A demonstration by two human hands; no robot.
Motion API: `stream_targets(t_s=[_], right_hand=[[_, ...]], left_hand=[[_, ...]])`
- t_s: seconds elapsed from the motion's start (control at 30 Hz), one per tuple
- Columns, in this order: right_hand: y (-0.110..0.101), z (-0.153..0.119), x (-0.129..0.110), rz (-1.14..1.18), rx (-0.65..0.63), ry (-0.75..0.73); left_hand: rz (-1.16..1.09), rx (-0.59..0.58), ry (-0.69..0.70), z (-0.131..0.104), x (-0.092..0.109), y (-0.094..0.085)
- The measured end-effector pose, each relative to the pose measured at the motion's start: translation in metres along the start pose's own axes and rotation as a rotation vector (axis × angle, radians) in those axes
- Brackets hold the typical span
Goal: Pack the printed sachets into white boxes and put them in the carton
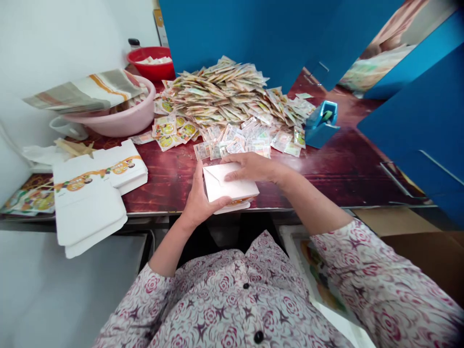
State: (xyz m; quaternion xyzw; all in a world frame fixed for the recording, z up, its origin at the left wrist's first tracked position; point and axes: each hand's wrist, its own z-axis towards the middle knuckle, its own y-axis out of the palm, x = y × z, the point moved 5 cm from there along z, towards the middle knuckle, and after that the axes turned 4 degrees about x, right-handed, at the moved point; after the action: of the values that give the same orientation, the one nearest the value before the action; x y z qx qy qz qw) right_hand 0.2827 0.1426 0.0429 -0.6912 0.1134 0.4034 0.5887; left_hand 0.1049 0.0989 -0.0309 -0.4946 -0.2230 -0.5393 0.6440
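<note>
A small white cardboard box point(237, 189) with an orange printed side is at the table's front edge. Its folded flap faces up. My left hand point(203, 195) is closed around the box's left side, thumb along the near edge. From the right, my right hand point(250, 166) grips the box, with fingers over the far edge and a finger or thumb on the top flap. Just beyond the box lie loose clear-and-printed sachets point(232, 140), in front of a big heap of similar sachets point(221, 92).
Flat white cartons point(90, 212) overhang the table edge at left. Behind them are a pink basin point(119, 123) with a cloth point(90, 89), a white mug point(68, 127) and a red bowl point(154, 72). A blue tape dispenser point(321, 128) stands right of the heap. Blue panels point(416, 125) border the table.
</note>
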Motion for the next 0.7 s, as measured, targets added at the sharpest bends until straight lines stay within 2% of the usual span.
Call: stream_targets(t_s=[0.07, 0.2, 0.27, 0.4, 0.53, 0.63, 0.7], right_hand=[[0.004, 0.001, -0.001, -0.091, 0.027, -0.001], [0.012, 0.000, 0.001, -0.285, 0.171, 0.023], [0.013, -0.001, 0.005, -0.299, 0.192, 0.019], [0.010, -0.004, 0.012, -0.174, 0.185, -0.033], [0.009, -0.010, 0.015, -0.143, 0.241, 0.009], [0.001, -0.023, 0.017, 0.085, 0.367, 0.048], [-0.010, -0.037, 0.024, 0.278, 0.507, 0.106]], left_hand=[[0.012, 0.020, 0.005, -0.001, -0.002, 0.000], [-0.006, 0.014, 0.034, -0.001, 0.000, -0.002], [-0.016, 0.017, 0.037, 0.000, 0.001, -0.004], [-0.046, 0.016, 0.045, 0.002, 0.001, -0.003], [-0.027, 0.031, 0.023, 0.000, -0.004, -0.001], [-0.046, 0.093, -0.012, 0.000, -0.007, -0.011], [-0.121, 0.204, -0.042, 0.003, -0.005, -0.029]])
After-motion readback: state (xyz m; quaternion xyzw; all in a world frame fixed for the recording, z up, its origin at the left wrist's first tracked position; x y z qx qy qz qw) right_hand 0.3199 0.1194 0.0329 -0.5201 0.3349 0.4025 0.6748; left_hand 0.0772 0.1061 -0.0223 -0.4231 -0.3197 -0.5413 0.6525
